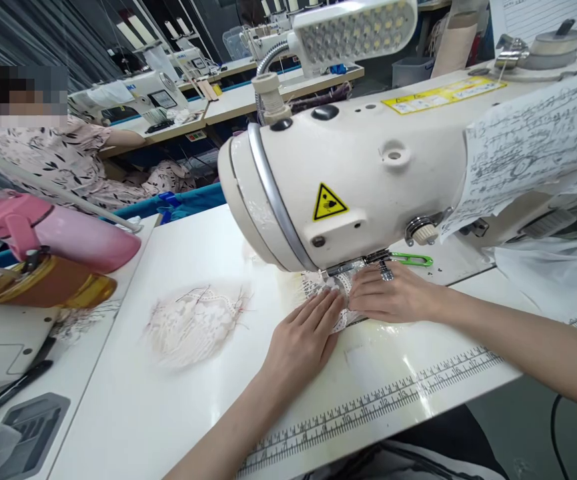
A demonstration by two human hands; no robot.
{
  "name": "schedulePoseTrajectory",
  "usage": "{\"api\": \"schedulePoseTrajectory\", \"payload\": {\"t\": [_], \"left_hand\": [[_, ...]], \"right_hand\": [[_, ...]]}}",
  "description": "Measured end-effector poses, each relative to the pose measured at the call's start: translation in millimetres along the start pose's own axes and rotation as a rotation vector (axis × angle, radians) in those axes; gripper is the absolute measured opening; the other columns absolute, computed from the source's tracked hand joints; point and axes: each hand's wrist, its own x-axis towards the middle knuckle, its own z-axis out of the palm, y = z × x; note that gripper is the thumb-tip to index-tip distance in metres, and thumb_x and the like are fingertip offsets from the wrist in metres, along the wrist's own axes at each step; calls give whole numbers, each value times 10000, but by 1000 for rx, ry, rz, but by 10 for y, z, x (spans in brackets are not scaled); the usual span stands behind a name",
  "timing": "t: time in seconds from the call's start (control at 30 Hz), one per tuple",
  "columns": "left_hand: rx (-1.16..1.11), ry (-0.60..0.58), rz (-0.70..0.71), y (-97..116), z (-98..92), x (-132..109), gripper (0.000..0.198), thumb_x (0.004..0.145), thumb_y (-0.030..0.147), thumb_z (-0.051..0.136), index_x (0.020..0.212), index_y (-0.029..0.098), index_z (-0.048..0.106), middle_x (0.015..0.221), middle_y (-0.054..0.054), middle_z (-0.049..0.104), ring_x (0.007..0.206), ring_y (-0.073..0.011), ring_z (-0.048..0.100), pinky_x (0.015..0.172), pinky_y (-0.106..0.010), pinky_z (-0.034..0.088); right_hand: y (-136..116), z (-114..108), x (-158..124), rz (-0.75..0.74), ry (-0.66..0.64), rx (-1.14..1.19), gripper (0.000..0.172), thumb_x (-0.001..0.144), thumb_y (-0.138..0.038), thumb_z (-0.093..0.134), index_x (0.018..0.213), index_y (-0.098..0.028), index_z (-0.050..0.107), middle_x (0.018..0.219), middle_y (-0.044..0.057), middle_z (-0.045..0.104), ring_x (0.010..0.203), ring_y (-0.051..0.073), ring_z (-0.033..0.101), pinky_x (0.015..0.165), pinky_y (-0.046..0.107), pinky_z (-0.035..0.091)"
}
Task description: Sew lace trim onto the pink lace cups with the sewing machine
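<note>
My left hand (304, 337) lies flat, fingers stretched out and together, pressing a small white lace piece (329, 287) on the white table under the head of a cream sewing machine (348, 180). My right hand (391, 293) lies flat on the same lace just right of the presser foot, with a ring on one finger. The needle area is mostly hidden by the machine head. A stack of white lace pieces (193, 323) with loose red threads lies to the left of my hands.
Green thread snips (412, 259) lie behind my right hand. A pink bottle (63, 233) and an amber one (48, 283) lie at left. Printed paper (528, 143) is taped to the machine. A ruler strip (378, 403) runs along the table's front edge. Another person (63, 160) sits at back left.
</note>
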Motion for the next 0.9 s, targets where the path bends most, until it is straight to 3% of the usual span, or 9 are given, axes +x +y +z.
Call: {"api": "schedulePoseTrajectory", "payload": {"t": [0.23, 0.37, 0.57, 0.73, 0.9], "left_hand": [[-14, 47, 5, -85, -29, 11, 377, 875, 153, 476, 1237, 101, 566, 1259, -101, 609, 1169, -226, 576, 952, -370, 546], [-14, 61, -7, -110, -33, 20, 376, 856, 137, 479, 1212, 90, 586, 1228, -110, 627, 1143, -239, 593, 938, -383, 556], [-11, 65, -32, -134, -12, 20, 390, 833, 124, 466, 1198, 71, 597, 1224, -108, 630, 1136, -241, 599, 939, -391, 558], [-10, 48, -60, -131, -8, 22, 413, 824, 133, 475, 1218, 75, 584, 1249, -117, 612, 1165, -252, 578, 965, -405, 542], [-6, 27, -76, -118, -8, 22, 423, 834, 158, 487, 1240, 74, 568, 1273, -120, 593, 1192, -259, 556, 982, -416, 531]], "right_hand": [[-83, 54, 38, -22, 77, -87, 297, 890, -31, 440, 747, -192, 645, 729, -40, 647, 706, 105, 557, 557, 243, 400], [-111, 126, 8, -15, 76, -39, 271, 920, -54, 445, 879, -192, 675, 817, 1, 671, 832, 125, 598, 595, 230, 471], [-118, 178, 19, -15, 64, 32, 257, 918, -33, 458, 893, -176, 670, 877, 16, 687, 824, 124, 615, 750, 274, 534], [-115, 179, 40, -1, 76, 15, 237, 912, -38, 487, 874, -188, 667, 888, 3, 693, 838, 127, 617, 776, 288, 506], [-140, 151, 34, 62, 131, -45, 268, 913, -35, 456, 856, -194, 663, 894, -22, 703, 856, 130, 613, 659, 277, 405]]}}
